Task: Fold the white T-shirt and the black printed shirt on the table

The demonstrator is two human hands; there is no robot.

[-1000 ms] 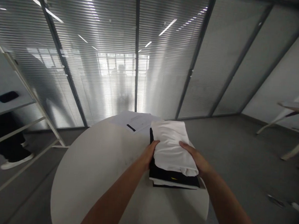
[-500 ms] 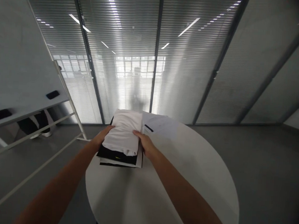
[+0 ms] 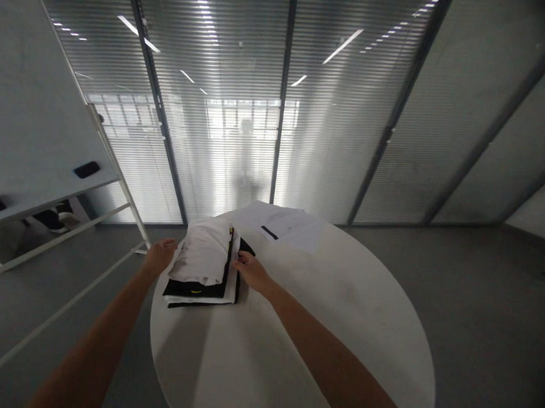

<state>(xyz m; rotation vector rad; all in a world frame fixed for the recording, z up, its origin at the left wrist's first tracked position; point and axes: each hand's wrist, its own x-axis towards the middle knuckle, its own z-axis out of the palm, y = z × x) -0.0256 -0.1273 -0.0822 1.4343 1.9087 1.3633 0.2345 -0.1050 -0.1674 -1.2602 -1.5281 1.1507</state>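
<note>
A stack of folded clothes, white and black in turn, lies near the left edge of the table. On top is a white folded garment (image 3: 201,249), its cloth wrinkled. Beneath it shows a black folded garment (image 3: 195,289) with a small yellow mark, then more white and black layers. My left hand (image 3: 161,256) is just left of the stack, fingers stretched out and holding nothing. At the stack's right side, my right hand (image 3: 256,275) touches the edge with its fingertips, thumb and fingers a little apart. A black cloth corner sticks out behind that hand.
The stack rests on a round white table (image 3: 302,339). White sheets (image 3: 294,226) with a black strip lie at its far side. A whiteboard on a wheeled-style frame (image 3: 122,187) stands at the left, and a glass wall with blinds (image 3: 238,159) is behind.
The stack has shifted left and slightly toward me. My left hand has come off the white garment to its left; my right hand has moved from its top to the stack's right edge.
</note>
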